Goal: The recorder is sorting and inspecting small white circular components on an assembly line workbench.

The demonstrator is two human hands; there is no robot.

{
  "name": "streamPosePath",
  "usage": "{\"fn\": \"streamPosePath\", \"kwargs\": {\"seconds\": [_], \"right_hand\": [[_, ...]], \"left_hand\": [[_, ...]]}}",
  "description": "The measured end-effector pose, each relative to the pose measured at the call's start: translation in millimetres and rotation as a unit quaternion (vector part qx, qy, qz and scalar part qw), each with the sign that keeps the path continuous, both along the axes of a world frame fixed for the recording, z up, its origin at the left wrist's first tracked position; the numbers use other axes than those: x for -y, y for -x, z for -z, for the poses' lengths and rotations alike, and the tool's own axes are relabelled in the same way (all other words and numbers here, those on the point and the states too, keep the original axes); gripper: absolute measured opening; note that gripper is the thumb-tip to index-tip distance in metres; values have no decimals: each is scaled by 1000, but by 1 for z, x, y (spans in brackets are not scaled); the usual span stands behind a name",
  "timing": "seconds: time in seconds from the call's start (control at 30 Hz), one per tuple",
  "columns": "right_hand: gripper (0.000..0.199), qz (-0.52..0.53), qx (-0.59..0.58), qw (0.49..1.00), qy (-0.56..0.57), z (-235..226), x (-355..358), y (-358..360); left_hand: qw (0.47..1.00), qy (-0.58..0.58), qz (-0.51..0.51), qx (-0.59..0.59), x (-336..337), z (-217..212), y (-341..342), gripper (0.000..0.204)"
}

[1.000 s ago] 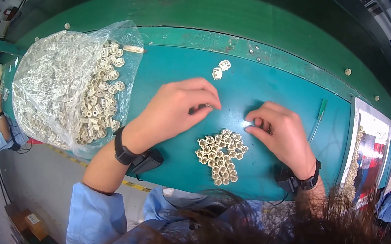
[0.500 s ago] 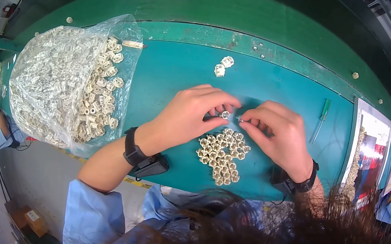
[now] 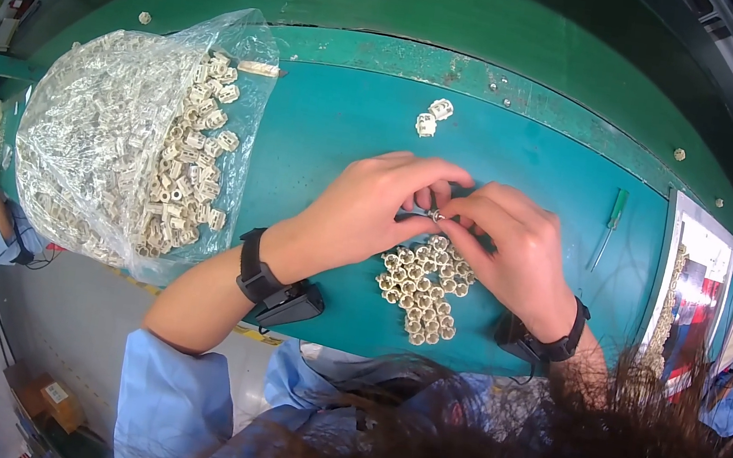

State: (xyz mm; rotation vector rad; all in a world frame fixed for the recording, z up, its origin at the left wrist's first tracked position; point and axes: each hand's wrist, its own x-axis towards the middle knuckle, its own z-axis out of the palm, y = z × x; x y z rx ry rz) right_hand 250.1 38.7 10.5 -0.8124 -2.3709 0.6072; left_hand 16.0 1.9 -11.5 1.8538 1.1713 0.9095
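A: What has just changed on the counter (image 3: 325, 120)?

B: The biggest change, pls note: L hand (image 3: 376, 198) and R hand (image 3: 514, 245), both right of the bag (image 3: 85, 133), have come together; a moment ago there was a gap btwn them. For the work, I judge this means both hands now act on one same piece.

A: And the fingers?

B: L fingers are pinched close, and they have hold of a small piece (image 3: 435, 214), to the right of the bag. R fingers are also bent close and their tips reach this piece; whether they truly grip it, I cannot tell.

A: Containers, pls, w/ contents?

B: The biggest, and only one I am sure of, is the bag, of clear plastic, its mouth turned to the right. It is filled w/ many cream-white pcs (image 3: 192, 167); some lie uncovered at the mouth. Smaller is the cluster (image 3: 420, 298), right of the bag, w/o any container: hollow, cup-like pcs, set close together. Smallest, two loose pcs (image 3: 428, 123), also right of the bag, level with its far end.
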Motion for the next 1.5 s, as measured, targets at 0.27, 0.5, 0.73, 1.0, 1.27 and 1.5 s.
{"fn": "streamPosePath", "kwargs": {"seconds": [0.27, 0.5, 0.73, 1.0, 1.27, 1.5], "right_hand": [[21, 9, 8, 1000, -8, -1, 1, 0], [21, 7, 2, 1000, -15, -2, 1, -1], [17, 38, 15, 998, 42, -19, -14, -20], [19, 51, 102, 965, 237, -31, -42, -72], [27, 91, 163, 934, 305, -33, -43, -50], [17, 30, 69, 906, 417, -19, -61, -70]], "left_hand": [[1000, -8, 1, 4, 1, 1, 0, 58], [1000, -5, 1, 0, 0, -1, -2, 58], [1000, 10, 25, 1, 3, -3, 7, 58], [995, -6, 94, -43, -2, -11, 14, 60], [994, 2, 96, -50, -3, -13, 15, 61], [995, 20, 93, -35, -4, -11, 16, 58]]}}
